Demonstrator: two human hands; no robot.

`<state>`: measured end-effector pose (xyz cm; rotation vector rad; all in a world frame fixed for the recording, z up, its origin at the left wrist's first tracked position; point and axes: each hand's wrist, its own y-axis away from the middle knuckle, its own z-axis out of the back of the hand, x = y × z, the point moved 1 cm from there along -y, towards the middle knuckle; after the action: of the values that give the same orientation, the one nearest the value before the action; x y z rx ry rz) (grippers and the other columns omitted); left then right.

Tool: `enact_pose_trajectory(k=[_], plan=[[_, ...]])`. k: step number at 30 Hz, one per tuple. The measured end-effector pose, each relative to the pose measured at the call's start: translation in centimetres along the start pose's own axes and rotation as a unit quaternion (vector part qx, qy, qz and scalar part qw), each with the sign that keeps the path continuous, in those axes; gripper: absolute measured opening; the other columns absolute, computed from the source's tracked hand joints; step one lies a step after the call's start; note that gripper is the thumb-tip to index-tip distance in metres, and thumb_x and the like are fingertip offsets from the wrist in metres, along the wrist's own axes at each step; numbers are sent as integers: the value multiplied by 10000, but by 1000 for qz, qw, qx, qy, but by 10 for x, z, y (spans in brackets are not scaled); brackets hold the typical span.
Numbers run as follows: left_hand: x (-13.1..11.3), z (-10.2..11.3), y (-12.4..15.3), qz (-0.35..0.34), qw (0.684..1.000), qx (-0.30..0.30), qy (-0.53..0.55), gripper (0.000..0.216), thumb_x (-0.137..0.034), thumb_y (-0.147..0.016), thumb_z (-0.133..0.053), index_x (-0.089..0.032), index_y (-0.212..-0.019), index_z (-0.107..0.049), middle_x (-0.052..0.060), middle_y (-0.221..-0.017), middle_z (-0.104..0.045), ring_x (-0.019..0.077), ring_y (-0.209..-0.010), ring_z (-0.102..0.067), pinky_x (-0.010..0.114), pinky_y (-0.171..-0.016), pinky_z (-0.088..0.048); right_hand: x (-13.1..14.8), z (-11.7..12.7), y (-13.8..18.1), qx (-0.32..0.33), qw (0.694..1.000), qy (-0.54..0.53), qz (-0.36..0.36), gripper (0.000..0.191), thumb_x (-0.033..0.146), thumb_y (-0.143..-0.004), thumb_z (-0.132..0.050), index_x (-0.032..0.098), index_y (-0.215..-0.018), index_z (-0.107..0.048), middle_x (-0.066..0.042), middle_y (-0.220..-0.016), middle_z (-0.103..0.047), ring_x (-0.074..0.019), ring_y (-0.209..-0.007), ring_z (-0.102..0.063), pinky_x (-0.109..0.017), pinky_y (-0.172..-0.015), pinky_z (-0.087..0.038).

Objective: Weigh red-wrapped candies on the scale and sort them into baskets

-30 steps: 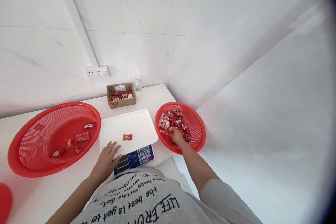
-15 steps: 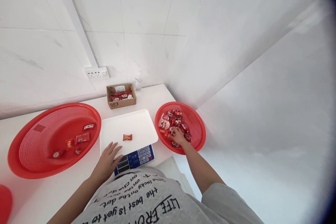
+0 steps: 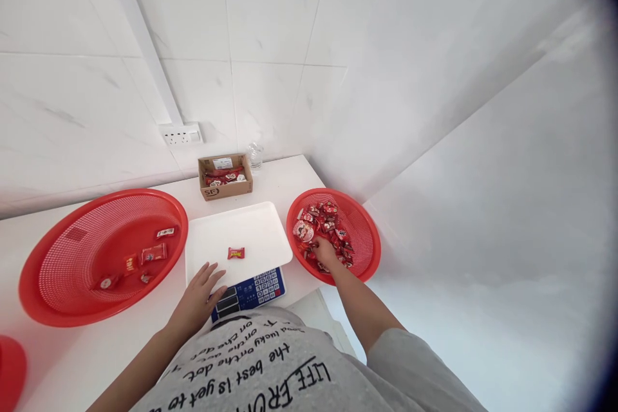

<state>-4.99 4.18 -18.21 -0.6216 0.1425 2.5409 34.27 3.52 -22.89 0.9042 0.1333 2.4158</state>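
My right hand (image 3: 325, 251) reaches into the right red basket (image 3: 371, 238), its fingers curled down among the red-wrapped candies (image 3: 329, 223); what they pinch is hidden. My left hand (image 3: 200, 291) lies open, fingers stretched, at the front left edge of a weighing scale with a white tray (image 3: 212, 232) and a blue keypad panel (image 3: 251, 296). On the tray, just beyond my left fingertips, sits one small red-wrapped candy (image 3: 236, 253) with yellow lettering.
Left of the scale stands a larger red basket (image 3: 53, 270) with several wrapped candies on its bottom. A cardboard box (image 3: 226, 191) holding red packets is behind the scale, beside a clear plastic object (image 3: 255, 156). Another red rim (image 3: 10, 370) shows at the lower left.
My right hand has dug deeper into the candies and its fingers have curled in. My left hand stays by the scale. The view has shifted slightly.
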Motion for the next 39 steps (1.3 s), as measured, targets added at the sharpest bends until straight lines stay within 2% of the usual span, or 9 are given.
enact_pose_trajectory(k=[3, 7, 9, 12, 17, 21, 26, 32, 39], plan=[[-3, 3, -1, 0, 1000, 3, 4, 391, -431, -868, -400, -216, -1129, -596, 76, -1314, -515, 264, -1291, -365, 457, -1014, -386, -7, 7, 2, -6, 994, -107, -31, 139, 231, -677, -542, 173, -777, -620, -39, -739, -666, -191, -712, -602, -316, -686, -480], [-8, 8, -2, 4, 1000, 2, 13, 379, -423, -874, -395, -221, -1122, -598, 65, -1305, -523, 253, -1286, -375, 444, -1013, -393, 1, 22, 7, -12, 970, -235, -55, 259, 317, -714, -539, 182, -929, -588, -37, -808, -683, -179, -738, -637, -298, -635, -510], [-13, 10, -4, 10, 1000, 0, 21, 366, -413, -880, -390, -231, -1123, -594, 53, -1296, -531, 236, -1276, -392, 426, -1011, -400, 19, 28, 13, 3, 945, -320, -65, 303, 326, -723, -550, 213, -1005, -560, -34, -860, -689, -175, -756, -653, -292, -625, -525], [-24, 13, -7, 20, 999, 9, 37, 355, -389, -887, -390, -228, -1140, -579, 53, -1293, -532, 207, -1250, -427, 390, -1011, -406, 60, 26, 25, 41, 875, -475, -85, 309, 283, -670, -648, 258, -963, -554, -20, -888, -684, -180, -783, -658, -274, -611, -540], [-38, 16, -10, 29, 998, 40, 47, 354, -356, -882, -418, -207, -1173, -555, 77, -1312, -511, 202, -1242, -435, 379, -1020, -395, 130, -5, 48, 145, 818, -549, -95, 158, 225, -716, -642, 233, -828, -531, 14, -833, -647, -132, -749, -650, -262, -636, -552], [-38, 15, -7, 15, 998, 49, 44, 366, -323, -869, -449, -199, -1205, -525, 98, -1322, -498, 223, -1259, -411, 413, -1025, -384, 155, -30, 59, 222, 788, -556, -143, 72, 206, -794, -573, 218, -827, -510, 1, -819, -618, -108, -682, -641, -303, -688, -561], [-32, 8, -4, -8, 999, 35, 35, 410, -325, -848, -487, -213, -1243, -486, 98, -1357, -457, 244, -1296, -354, 447, -1049, -342, 156, -35, 64, 246, 798, -534, -134, 148, 264, -816, -559, 240, -953, -508, -31, -981, -592, -115, -738, -653, -294, -731, -549], [-24, -4, -12, 26, 999, 32, -1, 561, -356, -807, -548, -221, -1331, -402, 119, -1462, -293, 310, -1367, -166, 517, -1068, -251, 151, -18, 78, 324, 845, -417, -79, 584, 355, -772, -616, 272, -1297, -374, -96, -1227, -521, -156, -796, -660, -341, -741, -536], [-25, -18, -31, 38, 998, 42, 27, 716, -415, -818, -519, -175, -1421, -217, 165, -1512, -97, 308, -1379, -98, 478, -1064, -255, 137, -9, 89, 354, 848, -392, -38, 706, 378, -721, -670, 221, -1339, -365, -107, -1112, -604, -179, -974, -610, -372, -876, -481]])
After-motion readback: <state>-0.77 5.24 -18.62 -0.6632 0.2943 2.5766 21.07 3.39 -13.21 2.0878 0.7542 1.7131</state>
